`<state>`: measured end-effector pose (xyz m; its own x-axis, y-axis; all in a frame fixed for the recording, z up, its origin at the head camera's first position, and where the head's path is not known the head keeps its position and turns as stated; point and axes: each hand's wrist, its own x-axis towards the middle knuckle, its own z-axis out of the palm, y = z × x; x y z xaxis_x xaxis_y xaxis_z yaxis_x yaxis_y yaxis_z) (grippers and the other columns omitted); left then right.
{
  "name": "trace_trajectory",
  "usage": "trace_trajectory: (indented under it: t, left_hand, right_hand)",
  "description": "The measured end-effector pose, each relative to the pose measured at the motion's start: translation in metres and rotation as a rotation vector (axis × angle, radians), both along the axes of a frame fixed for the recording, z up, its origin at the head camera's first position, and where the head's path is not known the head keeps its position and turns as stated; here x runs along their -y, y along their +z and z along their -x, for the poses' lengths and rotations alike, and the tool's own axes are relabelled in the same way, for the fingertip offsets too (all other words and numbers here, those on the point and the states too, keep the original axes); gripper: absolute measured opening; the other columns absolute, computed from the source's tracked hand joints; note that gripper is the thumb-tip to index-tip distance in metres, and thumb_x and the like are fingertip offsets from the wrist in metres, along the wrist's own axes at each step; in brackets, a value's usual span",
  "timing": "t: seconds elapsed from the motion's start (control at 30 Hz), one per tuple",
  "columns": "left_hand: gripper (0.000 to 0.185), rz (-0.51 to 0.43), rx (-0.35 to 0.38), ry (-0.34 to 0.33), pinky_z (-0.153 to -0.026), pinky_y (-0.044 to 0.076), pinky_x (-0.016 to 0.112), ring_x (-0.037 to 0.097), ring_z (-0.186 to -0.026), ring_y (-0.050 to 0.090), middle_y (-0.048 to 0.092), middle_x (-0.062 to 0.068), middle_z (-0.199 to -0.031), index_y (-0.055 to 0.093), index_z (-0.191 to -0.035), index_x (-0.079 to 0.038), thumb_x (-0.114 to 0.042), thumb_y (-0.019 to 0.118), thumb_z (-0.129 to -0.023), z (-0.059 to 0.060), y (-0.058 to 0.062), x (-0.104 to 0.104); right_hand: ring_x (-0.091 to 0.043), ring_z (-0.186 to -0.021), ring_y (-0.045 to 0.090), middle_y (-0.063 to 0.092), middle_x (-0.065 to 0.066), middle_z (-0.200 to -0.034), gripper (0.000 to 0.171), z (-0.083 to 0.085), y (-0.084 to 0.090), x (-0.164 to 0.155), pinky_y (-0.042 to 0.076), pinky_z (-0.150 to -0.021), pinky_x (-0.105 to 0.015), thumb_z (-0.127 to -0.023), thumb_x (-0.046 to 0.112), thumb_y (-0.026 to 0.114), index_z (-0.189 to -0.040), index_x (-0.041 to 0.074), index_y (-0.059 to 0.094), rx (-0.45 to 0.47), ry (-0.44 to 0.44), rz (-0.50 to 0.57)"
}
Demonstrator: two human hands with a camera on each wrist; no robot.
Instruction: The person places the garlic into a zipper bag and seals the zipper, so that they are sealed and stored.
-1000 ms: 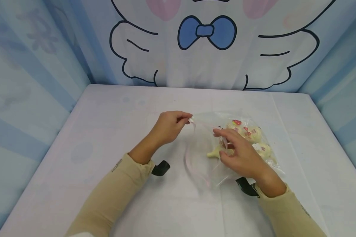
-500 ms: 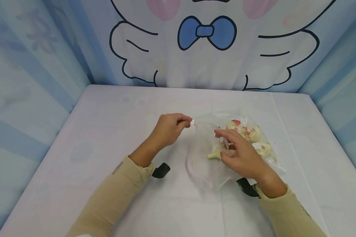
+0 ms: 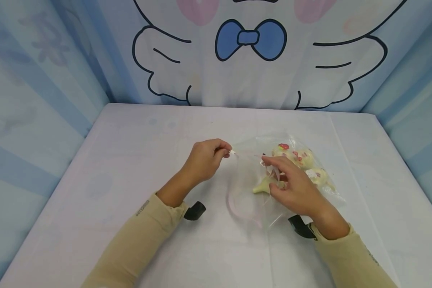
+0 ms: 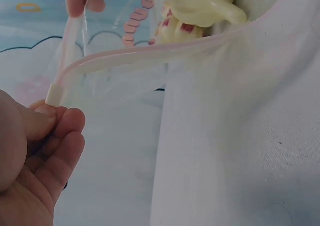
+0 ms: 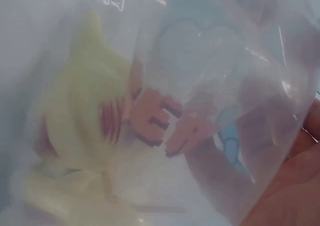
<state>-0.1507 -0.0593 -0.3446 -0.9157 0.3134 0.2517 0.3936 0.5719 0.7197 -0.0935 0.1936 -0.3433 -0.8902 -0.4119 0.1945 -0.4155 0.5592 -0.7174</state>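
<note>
A clear plastic slider zip bag (image 3: pixel 246 200) with a pink zip strip stands with its mouth gaping toward the left. My left hand (image 3: pixel 206 159) pinches the white slider (image 4: pixel 54 94) at the end of the strip between thumb and fingers. My right hand (image 3: pixel 297 188) holds the bag's side, with a fold of film between its curved fingers and thumb. Inside are several pale yellow, bulb-shaped pieces with red marks; one tapered piece (image 3: pixel 262 186) lies near the mouth. In the right wrist view a bulb-shaped piece (image 5: pixel 85 101) shows blurred through the film, beside printed orange letters.
The bag is on a table with a pale cloth (image 3: pixel 129 168). Light blue curtains (image 3: pixel 39 100) stand at both sides, and a cartoon-printed curtain (image 3: pixel 252 76) hangs behind the far edge. Black wrist mounts (image 3: pixel 195 211) stick out below the sleeves.
My left hand has moved slightly down with the slider. The right hand has shifted a little to the right, and the bag's contents have moved slightly.
</note>
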Motion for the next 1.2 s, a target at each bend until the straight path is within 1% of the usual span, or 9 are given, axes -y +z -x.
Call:
trace_trajectory:
  t: [0.2, 0.33, 0.53, 0.67, 0.83, 1.03, 1.1, 1.2]
  left_hand:
    - [0.014, -0.017, -0.019, 0.019, -0.073, 0.055, 0.026, 0.016, -0.086, 0.070, 0.074, 0.007, -0.093, 0.073, -0.103, 0.000, -0.001, 0.059, -0.100, 0.000, -0.002, 0.003]
    - [0.014, -0.027, -0.045, 0.022, -0.072, 0.055, 0.026, 0.016, -0.085, 0.070, 0.074, 0.008, -0.093, 0.073, -0.102, 0.001, -0.001, 0.059, -0.099, 0.000, -0.002, 0.004]
    - [0.014, -0.037, -0.061, 0.027, -0.071, 0.055, 0.027, 0.017, -0.084, 0.069, 0.074, 0.008, -0.092, 0.073, -0.101, 0.001, 0.000, 0.060, -0.098, -0.002, -0.003, 0.006]
    - [0.013, -0.033, -0.074, 0.036, -0.071, 0.055, 0.028, 0.018, -0.084, 0.069, 0.074, 0.009, -0.092, 0.073, -0.101, 0.002, 0.001, 0.060, -0.098, -0.002, -0.006, 0.008]
    - [0.013, -0.033, -0.082, 0.036, -0.072, 0.056, 0.028, 0.019, -0.083, 0.070, 0.074, 0.010, -0.091, 0.073, -0.101, 0.002, 0.002, 0.060, -0.098, -0.003, -0.009, 0.011]
    - [0.014, -0.029, -0.057, 0.055, -0.073, 0.057, 0.030, 0.018, -0.083, 0.070, 0.074, 0.008, -0.090, 0.073, -0.100, 0.001, 0.001, 0.060, -0.098, -0.006, -0.014, 0.016]
    - [0.014, -0.027, -0.049, 0.059, -0.073, 0.057, 0.030, 0.018, -0.083, 0.070, 0.074, 0.008, -0.090, 0.073, -0.100, 0.001, 0.000, 0.060, -0.098, -0.007, -0.014, 0.017]
    - [0.013, -0.037, -0.035, 0.059, -0.074, 0.057, 0.030, 0.018, -0.083, 0.069, 0.074, 0.008, -0.090, 0.073, -0.100, 0.001, 0.001, 0.060, -0.098, -0.008, -0.015, 0.018]
  right_hand:
    - [-0.025, -0.113, 0.053, 0.056, -0.009, -0.134, 0.059, 0.001, -0.001, -0.001, 0.051, -0.090, -0.053, -0.085, -0.009, 0.056, -0.142, 0.007, 0.054, 0.007, 0.003, -0.007]
    - [-0.027, -0.120, 0.052, 0.054, -0.009, -0.139, 0.058, 0.001, -0.001, -0.001, 0.050, -0.090, -0.054, -0.085, -0.009, 0.053, -0.141, 0.006, 0.055, 0.009, -0.002, -0.033]
    - [-0.030, -0.123, 0.050, 0.050, -0.011, -0.143, 0.061, 0.002, -0.003, -0.004, 0.048, -0.092, -0.056, -0.084, -0.011, 0.046, -0.142, 0.007, 0.054, -0.004, 0.001, -0.065]
    - [-0.032, -0.122, 0.052, 0.050, -0.013, -0.143, 0.059, 0.003, -0.005, -0.006, 0.048, -0.092, -0.057, -0.085, -0.013, 0.045, -0.141, 0.005, 0.055, -0.008, -0.002, -0.067]
    - [-0.030, -0.117, 0.054, 0.053, -0.012, -0.140, 0.053, 0.003, -0.005, -0.008, 0.050, -0.089, -0.053, -0.086, -0.014, 0.046, -0.135, 0.003, 0.058, -0.009, -0.020, -0.058]
    - [-0.028, -0.104, 0.055, 0.056, -0.011, -0.136, 0.047, 0.004, -0.005, -0.012, 0.050, -0.091, -0.054, -0.086, -0.015, 0.049, -0.127, 0.003, 0.062, -0.047, -0.034, -0.060]
    - [-0.029, -0.104, 0.057, 0.056, -0.011, -0.136, 0.045, 0.004, -0.005, -0.013, 0.050, -0.092, -0.056, -0.087, -0.015, 0.050, -0.125, 0.004, 0.064, -0.059, -0.039, -0.066]
    - [-0.031, -0.111, 0.057, 0.056, -0.011, -0.135, 0.041, 0.004, -0.004, -0.015, 0.049, -0.094, -0.057, -0.088, -0.014, 0.052, -0.122, 0.005, 0.066, -0.068, -0.051, -0.076]
